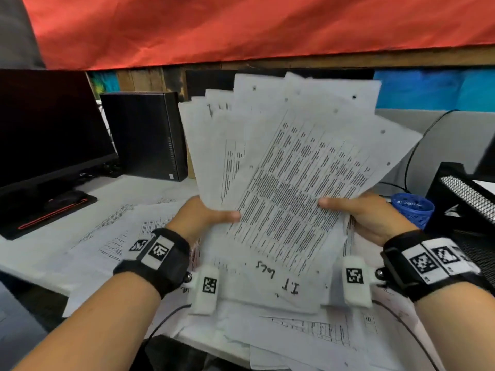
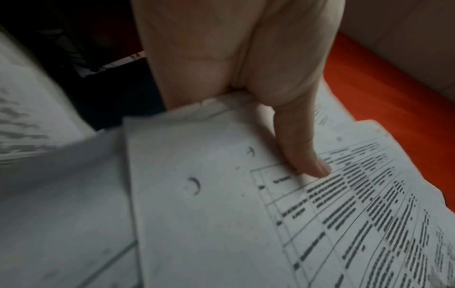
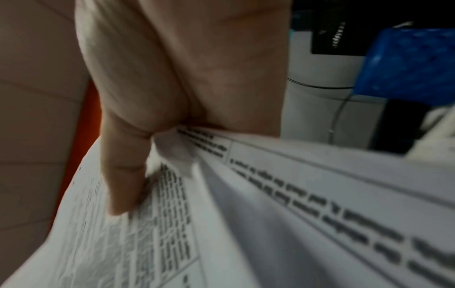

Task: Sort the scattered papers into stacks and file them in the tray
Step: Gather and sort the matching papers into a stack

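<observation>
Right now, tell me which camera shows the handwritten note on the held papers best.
The head view: the handwritten note sits unobstructed at the near edge of the fanned papers, between the left hand and right hand. Both wrist views show only thumbs on printed tables, no handwriting.

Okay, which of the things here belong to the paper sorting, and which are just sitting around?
Belong to the job:
- fanned bundle of white printed sheets, gripped by left hand and right hand
- loose white printed papers on the desk
- black mesh metal tray

Just lying about:
- black computer monitor
- black desktop computer box
- blue plastic cup
- red cloth
</observation>
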